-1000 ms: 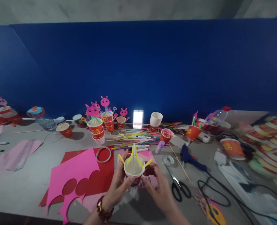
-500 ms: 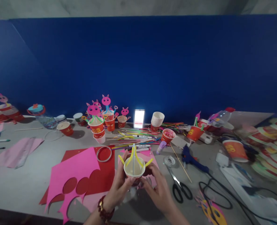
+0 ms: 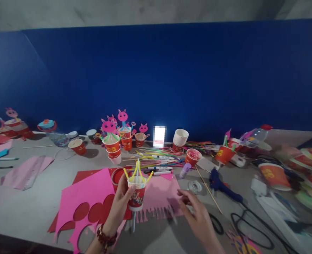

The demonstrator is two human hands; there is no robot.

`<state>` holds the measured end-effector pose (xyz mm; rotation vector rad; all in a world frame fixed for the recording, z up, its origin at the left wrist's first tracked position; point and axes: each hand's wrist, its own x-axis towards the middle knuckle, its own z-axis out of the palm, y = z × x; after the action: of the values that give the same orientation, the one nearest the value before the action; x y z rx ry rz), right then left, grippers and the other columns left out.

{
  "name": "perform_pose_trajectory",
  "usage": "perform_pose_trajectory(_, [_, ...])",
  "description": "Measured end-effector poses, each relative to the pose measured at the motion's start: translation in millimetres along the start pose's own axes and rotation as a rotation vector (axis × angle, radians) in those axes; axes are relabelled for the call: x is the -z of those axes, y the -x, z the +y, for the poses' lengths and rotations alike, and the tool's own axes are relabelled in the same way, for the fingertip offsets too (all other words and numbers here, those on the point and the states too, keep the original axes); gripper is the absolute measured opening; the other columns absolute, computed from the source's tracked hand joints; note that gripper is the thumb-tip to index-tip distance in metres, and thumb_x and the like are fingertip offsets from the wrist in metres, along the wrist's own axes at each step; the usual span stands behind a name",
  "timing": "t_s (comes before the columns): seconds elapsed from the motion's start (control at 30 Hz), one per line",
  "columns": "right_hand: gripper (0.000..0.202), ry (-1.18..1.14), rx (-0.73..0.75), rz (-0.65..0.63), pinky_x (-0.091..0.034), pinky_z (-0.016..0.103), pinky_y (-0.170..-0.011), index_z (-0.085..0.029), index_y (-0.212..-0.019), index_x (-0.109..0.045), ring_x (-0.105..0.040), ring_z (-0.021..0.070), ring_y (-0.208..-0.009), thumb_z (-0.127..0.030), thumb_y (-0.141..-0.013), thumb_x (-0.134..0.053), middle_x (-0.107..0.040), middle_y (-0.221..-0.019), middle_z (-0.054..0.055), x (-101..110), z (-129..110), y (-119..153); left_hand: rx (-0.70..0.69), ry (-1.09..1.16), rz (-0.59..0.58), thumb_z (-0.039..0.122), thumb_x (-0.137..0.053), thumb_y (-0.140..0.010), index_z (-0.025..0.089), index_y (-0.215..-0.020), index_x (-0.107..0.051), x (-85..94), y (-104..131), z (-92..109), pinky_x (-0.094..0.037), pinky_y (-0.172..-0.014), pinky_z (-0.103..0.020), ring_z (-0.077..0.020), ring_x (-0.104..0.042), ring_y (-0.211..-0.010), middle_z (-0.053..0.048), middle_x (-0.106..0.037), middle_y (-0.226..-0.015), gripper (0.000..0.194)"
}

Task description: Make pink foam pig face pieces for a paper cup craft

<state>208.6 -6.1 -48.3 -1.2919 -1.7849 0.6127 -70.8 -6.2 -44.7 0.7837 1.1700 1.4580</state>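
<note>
My left hand (image 3: 121, 200) grips a red printed paper cup (image 3: 138, 197) by its side, thumb at the front. Yellow pipe cleaners (image 3: 145, 178) stick up and out over the cup's rim, and a pale straw (image 3: 134, 222) runs through it and out below the base. My right hand (image 3: 194, 211) is apart from the cup, empty, with loosely bent fingers over the edge of a light pink paper sheet (image 3: 159, 194) that has a fringe-cut lower edge. Just beyond those fingers lies a roll of clear tape (image 3: 195, 187). Scissors (image 3: 216, 224) are partly hidden behind the right hand.
Bright pink paper with round cut-outs (image 3: 84, 190) lies left on red paper. Finished cup figures (image 3: 110, 141) stand at the back, beside pens and pipe cleaners (image 3: 156, 160). A blue glue gun (image 3: 221, 187), its cable and a wooden stick (image 3: 208, 190) lie right.
My right hand has let go of the cup and moved right. My left hand has brought the cup left and turned it more upright, so its printed side shows.
</note>
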Motion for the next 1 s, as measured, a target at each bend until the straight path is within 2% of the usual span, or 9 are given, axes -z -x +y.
perform_pose_trajectory(0.17, [0.026,0.024,-0.044,-0.009,-0.061,0.027,-0.07,-0.023,-0.106,-0.069,-0.073,0.0213,-0.082,-0.04,-0.092,-0.056,-0.075,-0.101,0.01,2.2,26.5,8.7,0.059,0.004,0.044,0.049,-0.075,-0.08,0.029,-0.141,-0.049,21.5,-5.7,-1.4,-0.053,-0.099,-0.032,-0.0279,-0.055,-0.131,-0.007,-0.058,-0.143,0.069])
perform_pose_trajectory(0.27, [0.026,0.008,-0.068,-0.029,-0.061,0.026,-0.067,-0.023,-0.104,-0.07,-0.073,0.0215,-0.082,-0.041,-0.092,-0.055,-0.075,-0.1,0.01,-3.1,25.8,8.3,0.113,0.067,0.082,0.049,-0.076,-0.08,0.029,-0.138,-0.051,26.2,-8.7,-7.7,-0.053,-0.102,-0.038,-0.0292,-0.059,-0.128,-0.007,-0.061,-0.14,0.067])
perform_pose_trajectory(0.37, [0.027,-0.029,-0.066,-0.068,-0.06,0.026,-0.068,-0.021,-0.102,-0.07,-0.073,0.0211,-0.081,-0.039,-0.093,-0.053,-0.075,-0.098,0.01,-10.7,16.7,7.3,0.158,0.026,0.189,0.045,-0.079,-0.078,0.03,-0.135,-0.055,26.9,-11.2,-12.9,-0.047,-0.109,-0.042,-0.0295,-0.054,-0.133,-0.005,-0.057,-0.144,0.064])
perform_pose_trajectory(0.47, [0.026,-0.035,-0.051,-0.095,-0.06,0.026,-0.067,-0.02,-0.101,-0.07,-0.073,0.0208,-0.078,-0.036,-0.094,-0.051,-0.076,-0.094,0.01,-20.0,12.2,9.7,0.126,-0.038,0.217,0.042,-0.079,-0.078,0.032,-0.133,-0.058,26.1,-12.9,-15.0,-0.041,-0.115,-0.038,-0.028,-0.046,-0.14,-0.002,-0.053,-0.149,0.06])
perform_pose_trajectory(0.57, [0.024,0.012,-0.015,-0.067,-0.059,0.029,-0.07,-0.02,-0.097,-0.071,-0.072,0.0225,-0.079,-0.036,-0.093,-0.053,-0.076,-0.09,0.01,-28.9,15.1,14.4,0.106,-0.057,0.204,0.044,-0.078,-0.078,0.031,-0.133,-0.057,25.1,-14.5,-16.3,-0.041,-0.115,-0.037,-0.0277,-0.043,-0.142,-0.001,-0.052,-0.15,0.06])
perform_pose_trajectory(0.67, [0.025,0.054,0.021,-0.028,-0.057,0.032,-0.074,-0.021,-0.091,-0.071,-0.072,0.0241,-0.081,-0.038,-0.095,-0.053,-0.076,-0.088,0.009,-34.6,18.7,16.3,0.109,-0.069,0.178,0.05,-0.076,-0.079,0.03,-0.134,-0.056,25.0,-16.7,-19.2,-0.045,-0.111,-0.04,-0.0288,-0.048,-0.138,-0.003,-0.053,-0.148,0.063])
perform_pose_trajectory(0.83, [0.03,0.022,0.021,-0.036,-0.054,0.028,-0.067,-0.021,-0.084,-0.069,-0.069,0.0217,-0.072,-0.039,-0.098,-0.049,-0.073,-0.078,0.006,-35.3,17.9,13.6,0.049,-0.136,0.182,0.058,-0.073,-0.078,0.029,-0.133,-0.057,28.7,-20.2,-28.4,-0.05,-0.106,-0.044,-0.0293,-0.057,-0.129,-0.006,-0.06,-0.139,0.064])
perform_pose_trajectory(1.0, [0.032,0.007,0.014,-0.038,-0.052,0.026,-0.061,-0.021,-0.082,-0.069,-0.069,0.0209,-0.069,-0.04,-0.098,-0.049,-0.073,-0.077,0.006,-32.1,14.7,12.2,-0.022,-0.165,0.212,0.061,-0.072,-0.078,0.03,-0.133,-0.055,32.9,-21.6,-35.6,-0.047,-0.108,-0.043,-0.0303,-0.051,-0.135,-0.007,-0.055,-0.145,0.065])
